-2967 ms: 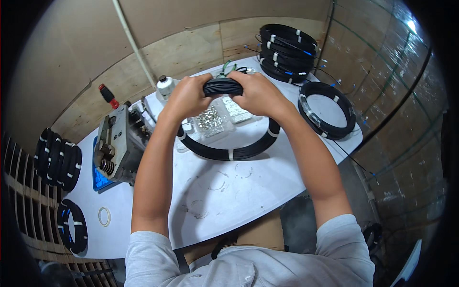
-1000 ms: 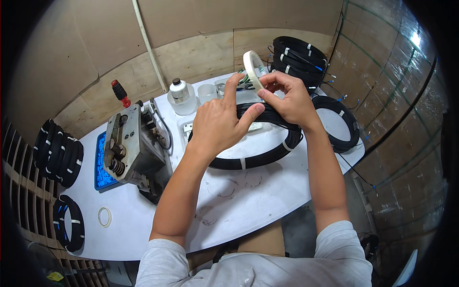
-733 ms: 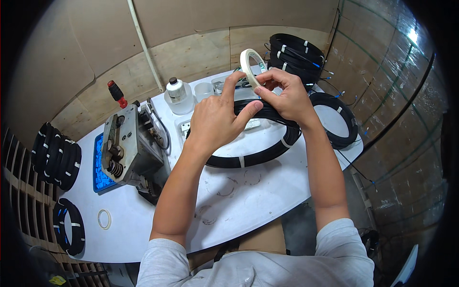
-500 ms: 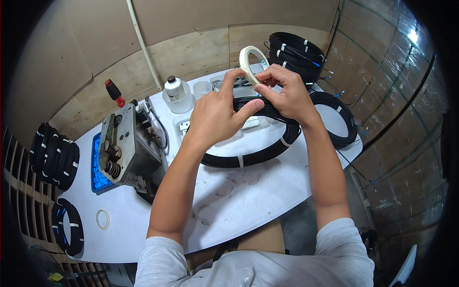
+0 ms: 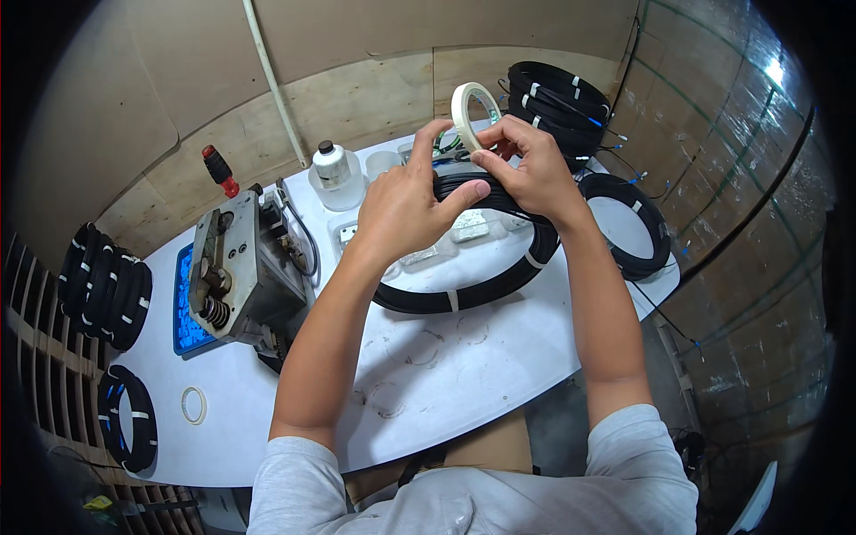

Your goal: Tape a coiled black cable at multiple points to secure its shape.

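A coil of black cable (image 5: 496,290), bound with white tape bands, leans up from the white table. My left hand (image 5: 401,201) grips its far upper side, thumb across the strands and index finger raised off them. Between thumb and fingers my right hand (image 5: 535,169) pinches a roll of cream masking tape (image 5: 461,111), held upright just above the coil. The index finger of my left hand points up beside the roll, with a small gap between them. Whether a strip of tape runs from the roll to the coil is hidden by my fingers.
A metal press (image 5: 241,267) with a red-black handle stands left, by a blue tray (image 5: 183,303). Behind are a white bottle (image 5: 331,165) and clear containers. Cable coils lie left (image 5: 129,419) and right (image 5: 655,227), others stacked (image 5: 562,98). Another tape roll (image 5: 193,406) lies front left.
My left index finger has come away from the tape roll and points up more. The roll has turned a little in my right hand. The coil stays nearly in place.
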The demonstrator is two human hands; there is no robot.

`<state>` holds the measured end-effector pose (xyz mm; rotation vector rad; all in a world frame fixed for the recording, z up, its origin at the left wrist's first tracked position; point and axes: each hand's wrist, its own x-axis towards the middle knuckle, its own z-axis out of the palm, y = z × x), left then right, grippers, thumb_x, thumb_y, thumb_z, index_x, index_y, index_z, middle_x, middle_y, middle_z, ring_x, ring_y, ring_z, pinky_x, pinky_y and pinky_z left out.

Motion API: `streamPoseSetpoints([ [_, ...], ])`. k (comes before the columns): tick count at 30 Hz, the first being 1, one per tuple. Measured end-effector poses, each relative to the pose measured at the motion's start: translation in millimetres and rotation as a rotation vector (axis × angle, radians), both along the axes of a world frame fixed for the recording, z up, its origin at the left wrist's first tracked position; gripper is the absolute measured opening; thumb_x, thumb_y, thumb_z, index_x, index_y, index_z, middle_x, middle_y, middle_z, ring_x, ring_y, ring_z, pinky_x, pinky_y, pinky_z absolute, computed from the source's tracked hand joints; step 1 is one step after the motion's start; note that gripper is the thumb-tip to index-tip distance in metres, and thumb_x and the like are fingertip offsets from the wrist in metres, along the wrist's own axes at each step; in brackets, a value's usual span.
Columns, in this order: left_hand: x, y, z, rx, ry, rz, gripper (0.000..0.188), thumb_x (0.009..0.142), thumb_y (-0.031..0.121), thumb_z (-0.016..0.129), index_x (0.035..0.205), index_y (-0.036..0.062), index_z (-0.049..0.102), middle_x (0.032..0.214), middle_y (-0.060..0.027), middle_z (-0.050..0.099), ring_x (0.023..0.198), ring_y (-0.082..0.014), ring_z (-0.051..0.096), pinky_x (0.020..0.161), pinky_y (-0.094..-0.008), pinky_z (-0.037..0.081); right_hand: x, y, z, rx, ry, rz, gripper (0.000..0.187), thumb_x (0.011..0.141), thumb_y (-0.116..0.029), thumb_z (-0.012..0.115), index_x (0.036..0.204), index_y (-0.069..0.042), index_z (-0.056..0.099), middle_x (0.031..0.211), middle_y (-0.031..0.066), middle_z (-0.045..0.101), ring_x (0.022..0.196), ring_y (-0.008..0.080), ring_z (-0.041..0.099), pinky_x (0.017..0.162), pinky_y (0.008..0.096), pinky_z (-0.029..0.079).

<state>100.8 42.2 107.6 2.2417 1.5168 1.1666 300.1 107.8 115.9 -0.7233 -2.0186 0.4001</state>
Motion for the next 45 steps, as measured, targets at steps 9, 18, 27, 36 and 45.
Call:
streamPoseSetpoints([
  [9, -4.0, 1.3, -4.1, 0.052, 0.007, -0.001, 0.08, 0.087, 0.058, 0.072, 0.144, 0.014, 0.036, 0.068, -0.0136, 0.068, 0.064, -0.0357, 0.07, 0.059, -0.0446, 0.052, -3.9, -4.4, 3.6, 0.024, -0.03, -0.008, 0.018, 0.086, -0.011, 0.075, 0.099, 0.002, 0.07, 0.09, 0.0105, 0.068, 0.076, 0.0188, 0.068, 0.07, 0.0315, 0.054],
  [18, -9.4, 6.6, -1.6, -0.042, 0.037, -0.011, 0.078, 0.086, 0.058, 0.072, 0.142, 0.0159, 0.038, 0.075, -0.0161, 0.072, 0.071, -0.0364, 0.072, 0.064, -0.0447, 0.054, -5.8, -5.0, 7.3, 0.067, -0.061, 0.01, 0.02, 0.086, -0.009, 0.075, 0.101, 0.002, 0.07, 0.092, 0.0117, 0.069, 0.081, 0.0198, 0.071, 0.075, 0.0314, 0.056],
  [27, -8.6, 3.2, -2.9, 0.036, -0.014, 0.006, 0.081, 0.086, 0.058, 0.073, 0.145, 0.0183, 0.035, 0.078, -0.0184, 0.073, 0.074, -0.0384, 0.073, 0.067, -0.0451, 0.055, -9.4, -3.2, 4.3, 0.026, -0.002, 0.036, 0.017, 0.086, -0.008, 0.075, 0.1, 0.001, 0.072, 0.086, 0.0055, 0.062, 0.071, 0.012, 0.056, 0.066, 0.0276, 0.047],
  [36, -6.3, 6.3, -2.5, -0.01, -0.042, -0.032, 0.075, 0.087, 0.058, 0.072, 0.141, 0.018, 0.039, 0.078, -0.0175, 0.073, 0.074, -0.0376, 0.073, 0.067, -0.0445, 0.055, -5.7, -0.8, 4.0, 0.024, -0.015, 0.033, 0.016, 0.086, -0.007, 0.075, 0.099, 0.002, 0.071, 0.088, 0.0069, 0.064, 0.072, 0.0129, 0.06, 0.067, 0.0284, 0.049],
  [45, -6.1, 7.8, 1.1, -0.018, -0.016, -0.015, 0.074, 0.086, 0.06, 0.072, 0.138, 0.0175, 0.042, 0.075, -0.0189, 0.071, 0.074, -0.0361, 0.072, 0.066, -0.0455, 0.053, -3.4, 3.1, 5.2, 0.058, -0.044, 0.03, 0.016, 0.087, -0.006, 0.073, 0.1, 0.002, 0.071, 0.089, 0.0075, 0.064, 0.073, 0.0145, 0.062, 0.068, 0.0289, 0.051],
])
